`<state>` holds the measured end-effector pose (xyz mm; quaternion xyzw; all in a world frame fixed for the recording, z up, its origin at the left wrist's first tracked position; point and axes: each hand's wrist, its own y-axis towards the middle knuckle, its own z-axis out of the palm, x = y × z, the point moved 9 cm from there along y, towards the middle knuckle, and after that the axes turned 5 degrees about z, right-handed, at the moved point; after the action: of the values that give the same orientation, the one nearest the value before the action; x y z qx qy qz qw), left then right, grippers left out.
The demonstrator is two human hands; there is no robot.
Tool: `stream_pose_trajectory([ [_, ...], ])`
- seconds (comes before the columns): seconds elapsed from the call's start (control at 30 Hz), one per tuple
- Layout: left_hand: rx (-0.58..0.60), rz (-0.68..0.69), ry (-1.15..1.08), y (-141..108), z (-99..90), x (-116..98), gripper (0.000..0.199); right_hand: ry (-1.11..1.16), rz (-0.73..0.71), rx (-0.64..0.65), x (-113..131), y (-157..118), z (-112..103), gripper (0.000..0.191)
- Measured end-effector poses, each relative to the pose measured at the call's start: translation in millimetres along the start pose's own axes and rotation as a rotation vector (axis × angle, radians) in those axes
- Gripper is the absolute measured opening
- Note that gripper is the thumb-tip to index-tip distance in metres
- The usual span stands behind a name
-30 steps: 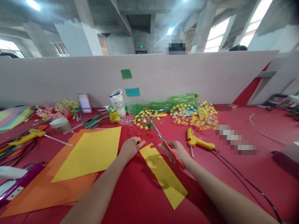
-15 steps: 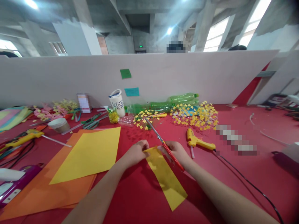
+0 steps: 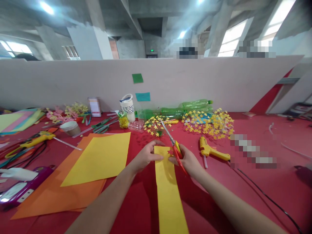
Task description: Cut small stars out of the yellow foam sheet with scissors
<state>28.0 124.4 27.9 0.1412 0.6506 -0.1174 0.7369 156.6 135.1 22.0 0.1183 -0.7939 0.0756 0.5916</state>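
My left hand [image 3: 149, 156] pinches the upper left edge of a long yellow paper strip [image 3: 168, 191], thumb on top. Red-handled scissors [image 3: 175, 151] rest in my right hand [image 3: 186, 159], their blades pointing up and away to the left. The fingertips of that hand also touch the strip's right edge. Near the strip's top right corner is a small star shape [image 3: 170, 151] with red showing. Behind the scissors' tips stand yellow paper stars [image 3: 154, 125] in a cluster.
Yellow sheet [image 3: 99, 159] over orange sheets [image 3: 48, 201] lies left. A yellow glue gun [image 3: 213, 151] with a black cord is right. Behind are green bottles [image 3: 173, 112], a white cup [image 3: 128, 107] and a star bunch [image 3: 209, 123]. Purple power strip [image 3: 26, 191] sits far left.
The strip has turned from slanting to nearly upright in view and come higher toward the camera. A star shape now shows near its top. The view has shifted slightly left.
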Motion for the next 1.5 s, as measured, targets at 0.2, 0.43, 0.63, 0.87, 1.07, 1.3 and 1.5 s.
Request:
stream_pose_trajectory([
  [0.2,-0.024,-0.002,0.008,4.2,0.9,10.9,0.024,0.245,0.026,0.125,4.7,-0.3,9.9,0.03],
  [0.43,0.015,-0.096,-0.14,-0.8,11.6,21.9,0.037,0.254,-0.026,-0.017,9.6,-2.5,2.6,0.029],
  [0.63,0.11,-0.145,-0.112,-4.0,18.9,26.3,0.035,0.24,-0.032,-0.103,6.9,-0.5,-12.2,0.03],
  [0.87,0.061,-0.184,-0.012,-3.7,9.9,28.6,0.035,0.169,-0.069,-0.124,5.2,0.5,-12.4,0.027],
  [1.07,0.061,-0.163,0.082,-3.0,5.1,24.0,0.031,0.198,-0.1,-0.119,6.9,0.3,-15.3,0.026],
  [1.3,0.254,-0.164,0.294,-7.5,16.6,24.5,0.027,0.15,-0.06,-0.154,4.8,3.0,-21.9,0.027],
  [1.5,0.191,-0.096,0.317,-4.5,15.4,15.8,0.021,0.12,-0.083,-0.149,6.9,2.6,-17.5,0.026],
])
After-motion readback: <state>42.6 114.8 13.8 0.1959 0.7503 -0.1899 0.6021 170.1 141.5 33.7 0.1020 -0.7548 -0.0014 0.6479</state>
